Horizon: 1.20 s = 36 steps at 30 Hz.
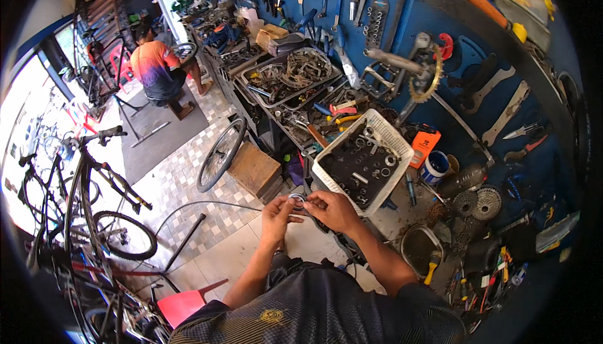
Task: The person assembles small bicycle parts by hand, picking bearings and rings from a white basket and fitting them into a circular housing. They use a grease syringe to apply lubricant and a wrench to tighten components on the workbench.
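Between the fingertips of both hands is a small silvery metal ring (297,199), held in front of my body; it looks like a bearing or a cup. My left hand (278,217) pinches its left side, and my right hand (330,210) grips it from the right. Just beyond my right hand stands a white plastic basket (323,169) on the bench. Dark grime lines its bottom, and several small metal rings, washers and short cylinders lie in it.
A tray of greasy metal parts (292,74) sits farther along the bench. Tools hang on the blue wall panel (402,30). At left are bicycles (81,187), a red stool (182,306), a loose wheel (221,155) and a cardboard box (254,169). Another person (157,71) crouches far left.
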Each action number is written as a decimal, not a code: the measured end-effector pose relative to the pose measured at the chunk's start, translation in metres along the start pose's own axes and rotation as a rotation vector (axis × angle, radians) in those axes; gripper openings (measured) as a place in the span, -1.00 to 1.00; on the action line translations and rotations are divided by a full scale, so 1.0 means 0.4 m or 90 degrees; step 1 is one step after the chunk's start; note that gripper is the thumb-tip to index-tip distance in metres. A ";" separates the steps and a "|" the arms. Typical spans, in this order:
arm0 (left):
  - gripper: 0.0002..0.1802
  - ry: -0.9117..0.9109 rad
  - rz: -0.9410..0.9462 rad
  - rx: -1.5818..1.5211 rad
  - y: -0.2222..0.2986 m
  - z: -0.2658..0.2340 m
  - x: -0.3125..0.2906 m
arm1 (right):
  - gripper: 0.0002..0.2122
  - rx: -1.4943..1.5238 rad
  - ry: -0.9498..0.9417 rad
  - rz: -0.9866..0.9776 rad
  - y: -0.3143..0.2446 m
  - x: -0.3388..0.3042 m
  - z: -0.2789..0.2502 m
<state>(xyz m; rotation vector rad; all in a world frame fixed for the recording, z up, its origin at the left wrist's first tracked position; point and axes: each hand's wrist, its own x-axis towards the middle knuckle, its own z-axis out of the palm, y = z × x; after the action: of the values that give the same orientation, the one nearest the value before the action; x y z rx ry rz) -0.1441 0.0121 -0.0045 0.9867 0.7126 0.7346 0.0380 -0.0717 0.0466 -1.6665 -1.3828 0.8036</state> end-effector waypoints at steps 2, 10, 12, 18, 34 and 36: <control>-0.75 0.018 -0.003 0.007 0.046 -0.107 0.057 | -0.72 0.020 0.003 -0.007 -0.029 0.100 0.072; -0.74 0.085 0.006 0.084 0.223 -0.472 0.249 | -0.79 -0.067 0.059 -0.060 -0.121 0.403 0.212; -0.74 0.106 0.000 0.086 0.239 -0.516 0.288 | -0.79 -0.093 0.068 -0.030 -0.127 0.445 0.204; -0.72 0.091 0.010 0.030 0.228 -0.535 0.365 | -0.78 -0.088 0.110 0.001 -0.114 0.501 0.183; -0.67 0.108 0.016 0.064 0.209 -0.369 0.355 | -0.80 -0.028 0.050 -0.010 -0.075 0.476 0.158; -0.68 0.121 0.015 0.067 0.217 -0.389 0.311 | -0.79 -0.028 0.027 -0.025 -0.095 0.498 0.188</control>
<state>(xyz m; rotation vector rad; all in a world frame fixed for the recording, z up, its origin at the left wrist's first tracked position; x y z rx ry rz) -0.2180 0.2164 -0.0080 1.0311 0.9147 0.8253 -0.0053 0.1401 0.0491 -1.6758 -1.4078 0.7158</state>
